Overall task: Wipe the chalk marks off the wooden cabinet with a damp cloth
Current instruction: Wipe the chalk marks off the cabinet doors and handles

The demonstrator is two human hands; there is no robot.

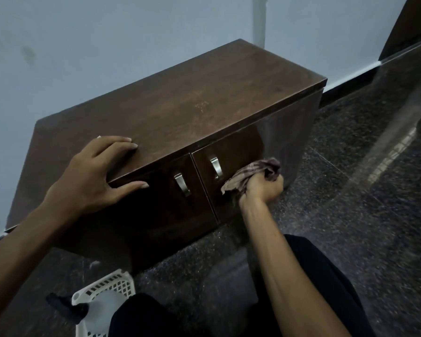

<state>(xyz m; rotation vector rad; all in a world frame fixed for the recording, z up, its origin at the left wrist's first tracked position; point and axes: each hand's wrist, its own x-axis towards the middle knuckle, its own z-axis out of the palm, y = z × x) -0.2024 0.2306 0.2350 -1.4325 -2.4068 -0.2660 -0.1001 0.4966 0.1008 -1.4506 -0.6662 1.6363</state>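
While the right hand (263, 187) clenches a bunched checked cloth (253, 172) against the right door (233, 147) of the dark wooden cabinet (180, 93), the main risk, as I judge it, is poor coverage: a wad this tight meets the wood over a small patch only and may smear chalk rather than lift it. A loose tail of cloth hangs toward the metal handle (215, 167) just beside it and could snag there on a sideways stroke. Any chalk on the door itself is too dim to make out. One faint pale chalk mark (201, 107) sits on the cabinet top, well apart from the cloth, and could easily be missed in this low light. If the cloth is too wet, drips could run down the glossy door onto the floor (350, 190).

The left hand (95, 173) lies released and flat, fingers spread on the top's front edge and thumb on the left door (161, 210), grasping nothing. That brace probably stops the cabinet sliding on the polished floor, so lifting it mid-stroke would invite a shift.

The cabinet stands against a pale blue-grey wall (107, 45) with dark skirting (350, 76). The floor is dark speckled stone with a sheen. A white plastic basket (107, 285) rests on it near the person's knee
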